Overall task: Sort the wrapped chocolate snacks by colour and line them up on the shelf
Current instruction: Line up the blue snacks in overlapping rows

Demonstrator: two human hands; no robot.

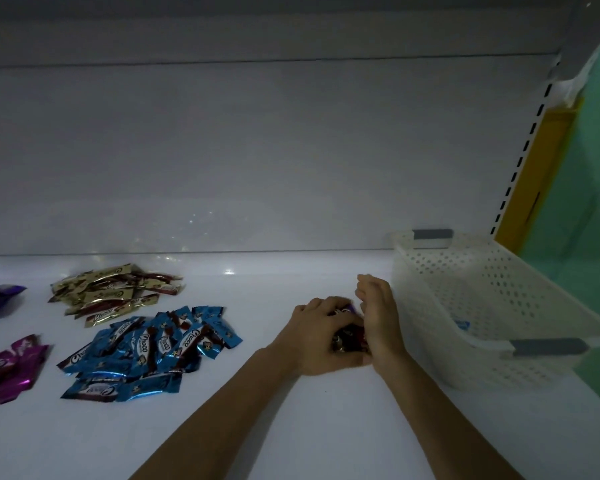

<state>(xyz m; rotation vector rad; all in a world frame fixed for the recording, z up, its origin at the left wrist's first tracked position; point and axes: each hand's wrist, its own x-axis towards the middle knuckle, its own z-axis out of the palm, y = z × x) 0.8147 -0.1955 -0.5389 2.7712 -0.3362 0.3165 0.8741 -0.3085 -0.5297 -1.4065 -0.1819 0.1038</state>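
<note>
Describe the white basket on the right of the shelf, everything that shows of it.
The basket looks like white plastic. It is rectangular, with walls pierced by rows of round holes that flare out toward a solid rim. One grey handle sits at its far end and another at its near end. It stands upright on the white shelf, at the right, slanted to the back wall. Inside, a blue wrapped snack shows; its walls hide part of its floor.

A white perforated basket (465, 289) with grey handle grips (432, 234) is set at the right. Behind it a slotted white upright (523, 150) is seen, flanked by a yellow panel (537, 174) and a green wall (596, 185)
</note>
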